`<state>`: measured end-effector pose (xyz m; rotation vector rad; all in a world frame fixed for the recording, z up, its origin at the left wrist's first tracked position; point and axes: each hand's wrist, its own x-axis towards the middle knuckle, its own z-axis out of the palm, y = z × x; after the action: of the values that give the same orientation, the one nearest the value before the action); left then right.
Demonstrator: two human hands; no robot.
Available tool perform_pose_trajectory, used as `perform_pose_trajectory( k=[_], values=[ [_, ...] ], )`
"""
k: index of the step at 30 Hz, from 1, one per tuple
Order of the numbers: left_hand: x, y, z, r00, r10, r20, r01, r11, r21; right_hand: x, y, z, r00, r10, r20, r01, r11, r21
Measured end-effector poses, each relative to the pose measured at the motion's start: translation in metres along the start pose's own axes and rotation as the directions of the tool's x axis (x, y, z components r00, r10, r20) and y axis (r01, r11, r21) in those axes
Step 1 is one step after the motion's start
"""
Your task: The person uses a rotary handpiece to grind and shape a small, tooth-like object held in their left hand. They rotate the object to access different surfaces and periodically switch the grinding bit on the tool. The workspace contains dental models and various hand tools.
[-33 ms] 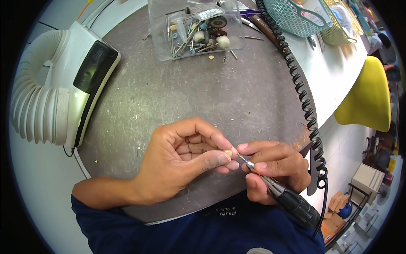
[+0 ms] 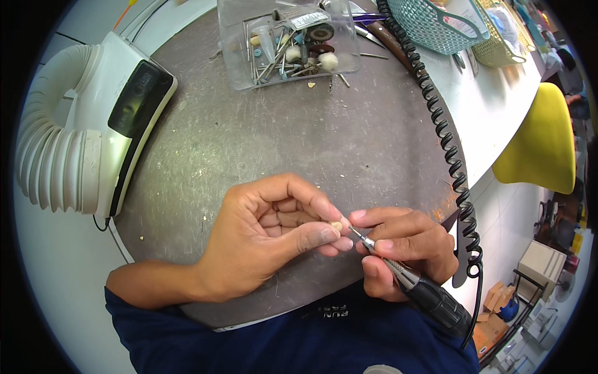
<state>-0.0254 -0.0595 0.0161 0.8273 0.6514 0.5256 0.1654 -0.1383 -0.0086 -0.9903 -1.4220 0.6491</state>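
Between the thumb and fingertips of my left hand [image 2: 274, 234] is a small cream-yellow piece that looks like a dental crown [image 2: 337, 225], mostly covered by the fingers. Whitish dust coats those fingertips. My right hand [image 2: 411, 246] is closed around a rotary handpiece [image 2: 430, 300], black at the back and metal toward the front. Its thin bur [image 2: 354, 230] points up and left at the crown; whether the two touch I cannot tell. Both hands are close together above the near part of the dark worktop [image 2: 274, 131].
At the far side a clear plastic box [image 2: 233, 68] holds many burs and polishing wheels. A white suction unit [image 2: 134, 93] with a ribbed hose stands left. The handpiece's coiled black cord [image 2: 445, 134] runs down the right side. Baskets [image 2: 430, 28] and a yellow chair [image 2: 542, 143] lie beyond.
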Motion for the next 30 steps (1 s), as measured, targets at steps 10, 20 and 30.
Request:
perform_pose_trajectory(
  k=[10,20,30],
  values=[
    [0.0,0.0026,0.0047,0.999,-0.018,-0.033,0.019,0.999,0.031,0.0004,0.0004,-0.0012,0.999,0.005,0.047,-0.005,1.0,0.003],
    [-0.0018,-0.0009,0.001,1.0,0.009,0.007,-0.009,1.0,0.02,0.0001,-0.003,-0.0007,0.997,0.039,0.071,-0.037,0.999,-0.033],
    [-0.0017,-0.0018,0.0013,1.0,0.01,0.003,-0.01,1.0,-0.001,0.0003,-0.0032,-0.002,0.994,0.051,0.093,-0.047,0.998,-0.042]
  ],
)
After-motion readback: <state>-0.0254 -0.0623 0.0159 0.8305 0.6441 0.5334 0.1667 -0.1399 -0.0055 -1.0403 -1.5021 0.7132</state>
